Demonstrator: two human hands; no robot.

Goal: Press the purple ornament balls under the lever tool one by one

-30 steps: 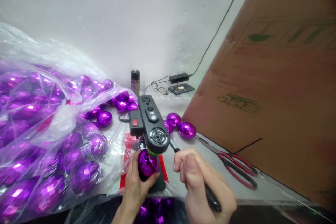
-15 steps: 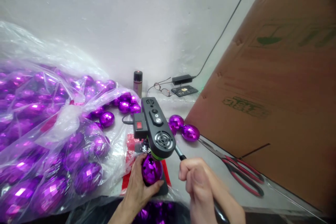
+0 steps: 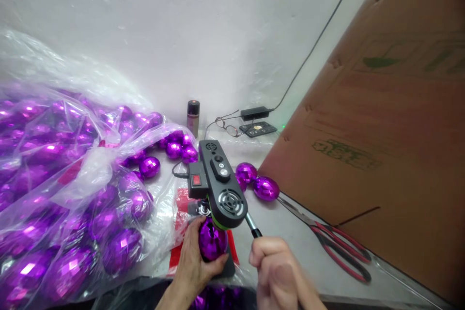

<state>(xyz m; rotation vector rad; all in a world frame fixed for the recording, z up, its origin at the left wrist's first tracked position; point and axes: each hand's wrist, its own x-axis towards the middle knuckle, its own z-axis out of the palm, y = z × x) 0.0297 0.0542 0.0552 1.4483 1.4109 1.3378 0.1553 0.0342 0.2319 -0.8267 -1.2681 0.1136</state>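
My left hand [image 3: 196,256] grips a shiny purple mirror-faceted bauble [image 3: 212,240], fingers on its left side and thumb across its lower right. The bauble sits beneath the front end of a black press-like device [image 3: 223,184], which has round grilles and a side box with a red switch [image 3: 196,180]. My right hand [image 3: 278,269] is closed around the black-gripped metal lever [image 3: 253,225] slanting out from the device's right side. Where the bauble meets the device is hidden by the device's head. A dark base on red material [image 3: 176,254] lies under the bauble.
Clear plastic bags [image 3: 90,169] of purple baubles fill the left. Loose baubles [image 3: 267,188] lie right of the device, beside red-and-black scissors [image 3: 341,247]. A cardboard box [image 3: 363,121] stands right. Behind are a spray can [image 3: 193,118], glasses [image 3: 231,130], a phone [image 3: 258,129] and a black adapter [image 3: 255,113].
The view has shifted slightly, so the scene sits a little lower and to the right. My right hand and the lever are slightly lower; my left hand keeps the same hold on the bauble.
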